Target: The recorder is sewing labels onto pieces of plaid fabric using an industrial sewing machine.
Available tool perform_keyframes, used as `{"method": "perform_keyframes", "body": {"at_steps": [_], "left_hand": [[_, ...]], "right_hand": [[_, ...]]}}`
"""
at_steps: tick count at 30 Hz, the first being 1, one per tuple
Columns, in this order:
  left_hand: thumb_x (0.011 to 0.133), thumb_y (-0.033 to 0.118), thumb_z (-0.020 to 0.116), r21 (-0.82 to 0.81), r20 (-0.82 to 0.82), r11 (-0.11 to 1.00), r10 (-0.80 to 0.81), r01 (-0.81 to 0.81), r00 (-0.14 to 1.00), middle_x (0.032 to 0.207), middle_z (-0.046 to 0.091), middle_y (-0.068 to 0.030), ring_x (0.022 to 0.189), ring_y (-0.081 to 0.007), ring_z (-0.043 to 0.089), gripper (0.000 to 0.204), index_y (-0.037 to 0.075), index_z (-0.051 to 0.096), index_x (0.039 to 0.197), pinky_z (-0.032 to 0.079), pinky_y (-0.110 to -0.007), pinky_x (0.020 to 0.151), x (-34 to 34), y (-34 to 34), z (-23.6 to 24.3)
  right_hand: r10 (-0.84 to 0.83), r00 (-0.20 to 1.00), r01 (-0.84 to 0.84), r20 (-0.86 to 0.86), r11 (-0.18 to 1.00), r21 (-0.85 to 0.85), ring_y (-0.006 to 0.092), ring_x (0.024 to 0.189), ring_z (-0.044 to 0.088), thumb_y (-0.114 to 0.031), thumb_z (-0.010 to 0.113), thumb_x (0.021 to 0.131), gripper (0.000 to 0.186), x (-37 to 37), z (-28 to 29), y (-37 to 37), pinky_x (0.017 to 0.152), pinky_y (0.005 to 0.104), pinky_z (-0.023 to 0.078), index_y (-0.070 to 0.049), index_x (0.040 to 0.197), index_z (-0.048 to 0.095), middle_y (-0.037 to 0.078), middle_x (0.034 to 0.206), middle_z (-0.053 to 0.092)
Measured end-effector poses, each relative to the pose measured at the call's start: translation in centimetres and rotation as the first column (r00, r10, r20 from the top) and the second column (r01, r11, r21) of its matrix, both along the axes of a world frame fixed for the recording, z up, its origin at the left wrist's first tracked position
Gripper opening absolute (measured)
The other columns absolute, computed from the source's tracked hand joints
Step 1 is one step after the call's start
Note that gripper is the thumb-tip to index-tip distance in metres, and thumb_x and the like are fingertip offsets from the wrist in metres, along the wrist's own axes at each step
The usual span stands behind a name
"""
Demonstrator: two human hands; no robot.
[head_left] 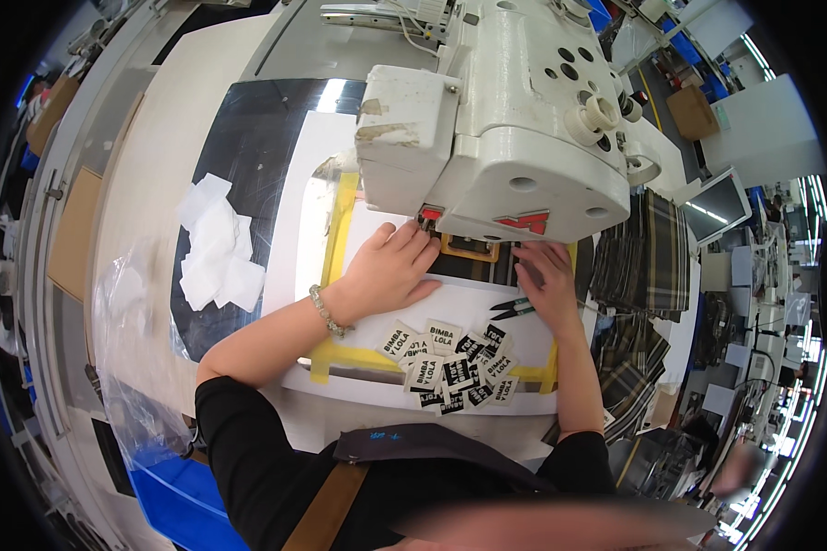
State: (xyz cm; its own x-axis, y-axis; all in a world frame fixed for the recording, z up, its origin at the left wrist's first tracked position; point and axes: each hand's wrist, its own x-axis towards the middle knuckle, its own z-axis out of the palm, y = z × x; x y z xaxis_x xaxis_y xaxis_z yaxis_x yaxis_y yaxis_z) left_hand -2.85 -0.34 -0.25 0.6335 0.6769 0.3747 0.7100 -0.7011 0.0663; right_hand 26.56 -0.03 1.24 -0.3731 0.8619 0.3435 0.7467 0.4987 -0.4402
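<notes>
My left hand (393,268) lies on the plaid fabric piece (459,268), fingers stretched out beside the sewing machine's needle area (426,220). A yellow-orange frame (470,249) sits on the fabric below the machine head, between my hands. My right hand (548,275) rests at the fabric's right end, its fingertips pressing down. Dark tweezers (512,308) come out from under its palm, tips pointing left; they seem tucked in that hand. Just below lie several square woven labels (446,337), black and white, in a loose pile. The machine head hides the fabric's far part.
The white sewing machine head (524,165) overhangs the work area. Yellow tape (338,230) borders the white work surface. White paper-like pieces (219,248) lie at left. Stacked plaid pieces (643,257) stand at right. A blue bin (179,496) is at lower left.
</notes>
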Motion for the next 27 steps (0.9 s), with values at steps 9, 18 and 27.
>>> {"method": "perform_keyframes", "body": {"at_steps": [9, 18, 27], "left_hand": [[0.082, 0.042, 0.065, -0.124, 0.079, 0.992, -0.010, 0.020, 0.997, 0.105, 0.058, -0.0081, 0.104, -0.0257, 0.052, 0.049, 0.007, 0.058, 0.116, 0.038, -0.038, 0.089, -0.26, 0.45, 0.56], [0.082, 0.044, 0.066, -0.198, 0.020, 0.980, 0.021, -0.017, 1.000, 0.110, 0.062, -0.0090, 0.100, -0.0260, 0.057, 0.050, 0.007, 0.062, 0.115, 0.042, -0.040, 0.083, -0.29, 0.23, -0.25], [0.080, 0.045, 0.069, -0.060, 0.024, 0.998, 0.029, -0.028, 0.999, 0.106, 0.065, -0.0125, 0.090, -0.0286, 0.064, 0.044, 0.009, 0.067, 0.106, 0.048, -0.043, 0.074, 0.12, 0.44, 0.45]], "right_hand": [[-0.002, 0.995, 0.006, 0.104, 0.999, -0.037, 0.0264, 0.106, 0.054, -0.011, 0.070, 0.079, 0.030, 0.38, 0.23, -0.26, 0.095, 0.0389, 0.042, -0.010, 0.108, 0.066, 0.004, 0.123, 0.063], [0.027, 0.995, -0.027, 0.093, 1.000, 0.002, 0.0239, 0.113, 0.051, -0.015, 0.069, 0.080, 0.036, 0.70, 0.18, -0.92, 0.097, 0.0393, 0.041, -0.013, 0.115, 0.063, -0.002, 0.136, 0.056], [0.063, 0.996, -0.063, 0.062, 0.998, 0.006, 0.0239, 0.113, 0.051, -0.017, 0.069, 0.081, 0.033, 1.03, -0.11, -0.66, 0.097, 0.0401, 0.040, -0.012, 0.113, 0.063, -0.001, 0.137, 0.055]]}}
